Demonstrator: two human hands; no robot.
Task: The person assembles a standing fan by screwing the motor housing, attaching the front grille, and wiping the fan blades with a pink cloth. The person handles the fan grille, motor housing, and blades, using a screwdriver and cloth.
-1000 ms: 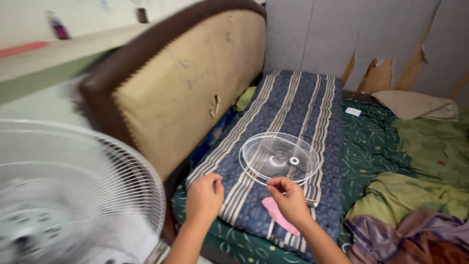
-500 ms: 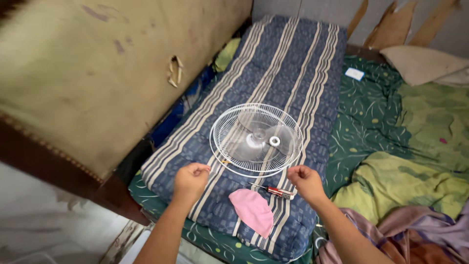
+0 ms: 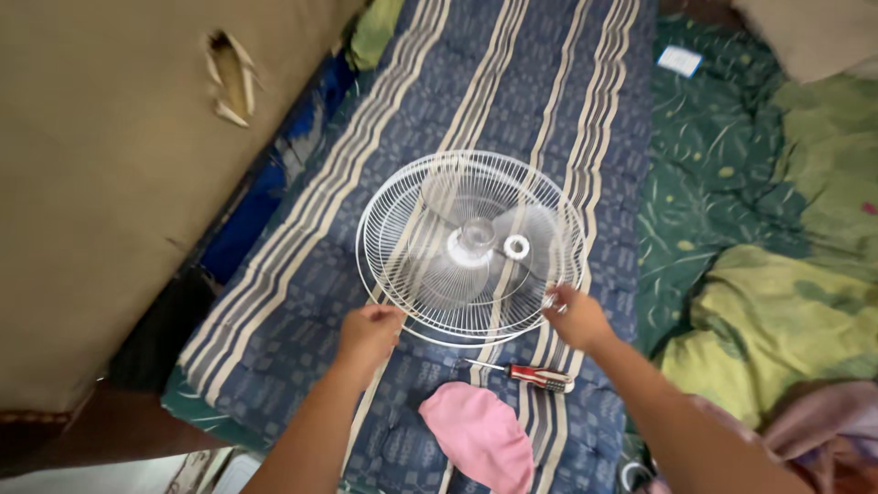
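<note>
A round white wire fan guard (image 3: 416, 197) lies flat on a blue striped mattress (image 3: 512, 82). Clear fan blades (image 3: 457, 261) and a small white ring nut (image 3: 517, 246) rest inside the guard. My left hand (image 3: 368, 334) grips the thin white rim ring at the guard's near left edge. My right hand (image 3: 576, 318) pinches the rim at its near right edge. Just below my hands lie a red-handled screwdriver (image 3: 526, 372) and a pink cloth (image 3: 480, 435).
A tan padded headboard (image 3: 101, 183) with a tear stands along the left. Green patterned bedding (image 3: 713, 192) and crumpled yellow-green and purple cloths (image 3: 786, 320) lie to the right. A small white card (image 3: 679, 60) sits on the bedding at the top.
The view has swung away from the standing fan and closed in on the mattress. My hands spread apart and reached forward to the guard's near rim, one on each side.
</note>
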